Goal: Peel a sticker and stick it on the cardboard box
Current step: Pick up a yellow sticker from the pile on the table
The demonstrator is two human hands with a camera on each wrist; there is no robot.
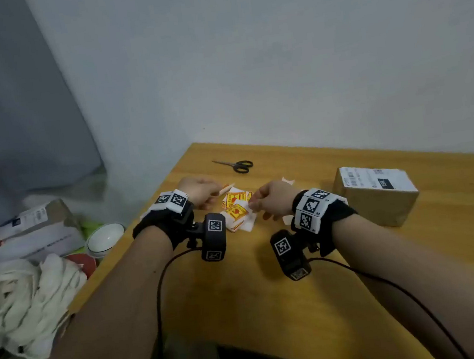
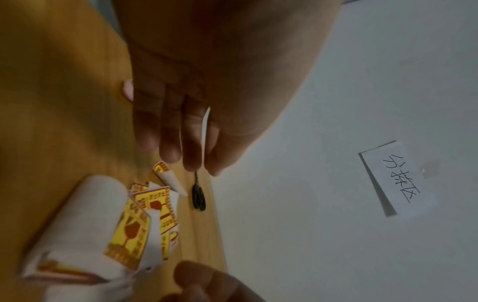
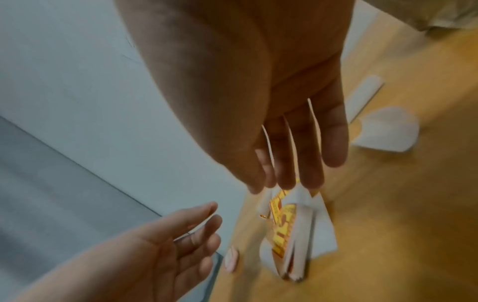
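Note:
A brown cardboard box with white labels stands on the wooden table, to the right of my hands. Between the hands lies a small pile of yellow-and-red stickers on white backing. One curled sticker lies just past my left hand, whose fingers are relaxed and hold nothing. My right hand reaches down onto the pile. Its thumb and forefinger pinch the white edge of the top sticker sheet, which stands tilted up.
Black scissors lie at the table's far side by the wall. White backing scraps lie near the box. Left of the table are a bowl, white cloth and parcels. A handwritten note is on the wall.

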